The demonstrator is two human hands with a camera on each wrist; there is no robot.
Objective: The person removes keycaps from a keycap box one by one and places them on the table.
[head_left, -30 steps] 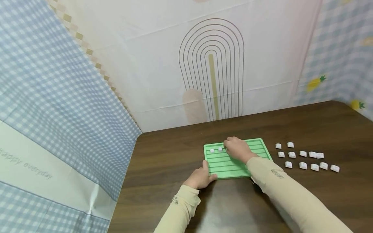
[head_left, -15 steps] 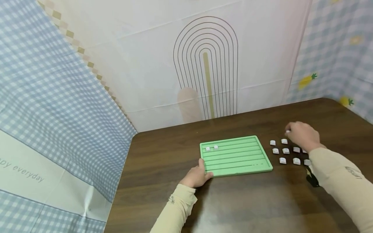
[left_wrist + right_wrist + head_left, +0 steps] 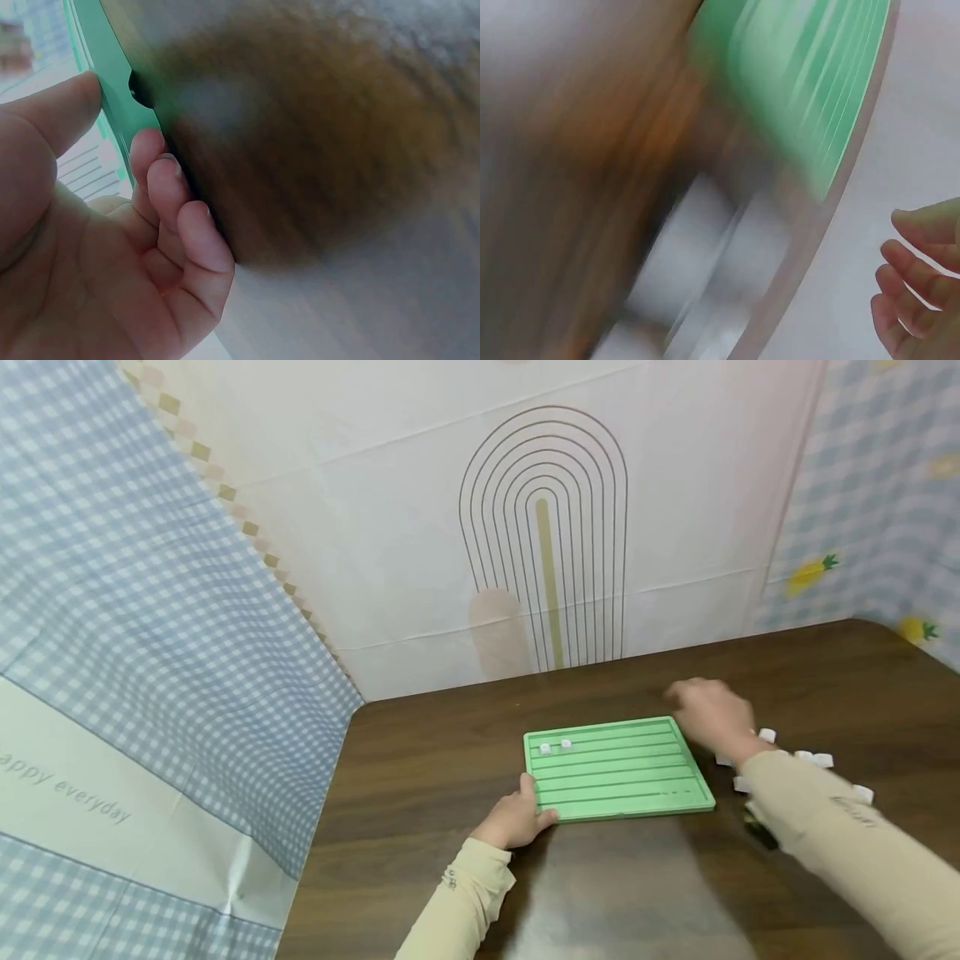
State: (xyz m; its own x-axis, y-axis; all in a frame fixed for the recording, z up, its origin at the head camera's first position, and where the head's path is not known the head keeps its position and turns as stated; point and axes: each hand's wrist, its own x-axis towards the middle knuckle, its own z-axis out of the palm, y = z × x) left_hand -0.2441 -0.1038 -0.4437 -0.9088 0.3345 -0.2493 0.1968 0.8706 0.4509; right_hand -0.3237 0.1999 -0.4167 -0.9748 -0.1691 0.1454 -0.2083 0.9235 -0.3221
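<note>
A shallow green tray (image 3: 615,768) with raised ridges lies on the table; two white keycaps (image 3: 566,744) sit in its top row at the left. My left hand (image 3: 513,818) grips the tray's near left corner, and in the left wrist view its thumb (image 3: 79,112) and curled fingers are at the tray's edge. Blurred by motion, my right hand (image 3: 711,714) is over the tray's far right corner. The right wrist view shows its thumb (image 3: 922,223) and bent fingers apart, with nothing visible between them.
Several loose white keycaps (image 3: 823,760) lie right of the tray, partly hidden by the right hand and sleeve (image 3: 832,827). The brown table (image 3: 420,760) ends at a patterned cloth backdrop (image 3: 420,568).
My right hand went from the tray to the loose keycaps with one at its fingertips, then came back left. A keycap now lies at a new spot behind that hand. Left hand unchanged.
</note>
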